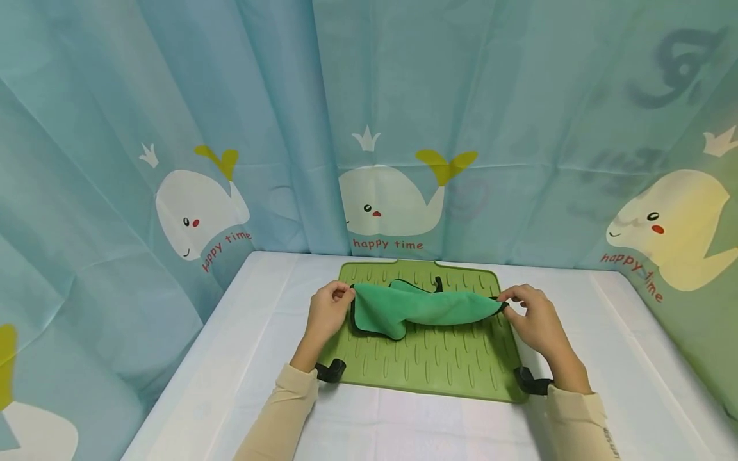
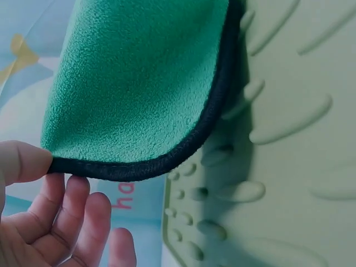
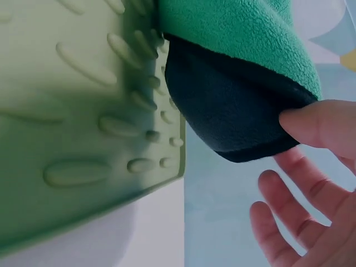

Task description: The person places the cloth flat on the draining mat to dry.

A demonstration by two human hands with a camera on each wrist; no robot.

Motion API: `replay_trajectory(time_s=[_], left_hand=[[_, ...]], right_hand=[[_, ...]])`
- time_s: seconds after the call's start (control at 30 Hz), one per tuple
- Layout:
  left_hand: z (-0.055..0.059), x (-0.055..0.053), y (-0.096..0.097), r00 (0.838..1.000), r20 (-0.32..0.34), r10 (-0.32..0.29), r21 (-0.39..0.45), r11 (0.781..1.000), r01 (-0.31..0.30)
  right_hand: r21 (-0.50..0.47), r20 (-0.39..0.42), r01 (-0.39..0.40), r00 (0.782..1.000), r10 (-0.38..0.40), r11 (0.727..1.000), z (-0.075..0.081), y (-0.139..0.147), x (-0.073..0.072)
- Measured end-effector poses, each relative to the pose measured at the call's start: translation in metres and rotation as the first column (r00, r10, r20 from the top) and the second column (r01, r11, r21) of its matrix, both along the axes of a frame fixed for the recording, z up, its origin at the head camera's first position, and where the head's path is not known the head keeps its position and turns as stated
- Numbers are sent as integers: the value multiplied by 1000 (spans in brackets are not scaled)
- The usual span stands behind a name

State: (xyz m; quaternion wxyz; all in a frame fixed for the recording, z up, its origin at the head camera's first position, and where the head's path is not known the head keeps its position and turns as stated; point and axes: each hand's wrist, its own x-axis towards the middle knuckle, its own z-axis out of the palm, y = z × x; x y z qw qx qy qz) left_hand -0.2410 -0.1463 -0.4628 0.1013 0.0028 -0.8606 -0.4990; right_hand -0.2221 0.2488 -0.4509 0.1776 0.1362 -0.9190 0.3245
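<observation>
A green cloth (image 1: 426, 307) with dark edging hangs stretched between both hands over a green ridged mat (image 1: 415, 365). My left hand (image 1: 330, 310) pinches its left corner between thumb and forefinger; in the left wrist view the other fingers of this left hand (image 2: 67, 222) are loosely bent below the dark hem. At the opposite end, my right hand (image 1: 536, 320) pinches another corner. The right wrist view shows the thumb of that right hand (image 3: 317, 178) on the dark underside of the cloth (image 3: 222, 105), which folds over there. The middle sags in loose folds.
The mat lies on a white-covered table (image 1: 450, 429). A blue-green curtain (image 1: 519, 128) printed with whales stands behind and at both sides. Dark straps with black camera mounts (image 1: 331, 371) sit at both wrists.
</observation>
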Motion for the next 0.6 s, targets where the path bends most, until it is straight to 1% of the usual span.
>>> replay_trajectory(time_s=[0.13,0.33,0.47,0.6], left_hand=[[-4,-1,-2,1000,8,-3,-26,1000,3],[-8,0,-2,999,24,-39,-67,997,40],[-7,0,-3,995,82,-63,-114,991,72],[-6,0,-9,980,162,-111,-184,973,140]], right_hand=[[40,49,-20,999,18,999,-4,4,-1],[56,117,-43,992,36,998,-9,7,-3],[70,193,-40,981,25,997,-9,8,-3],[91,270,-32,963,6,995,-9,10,-2]])
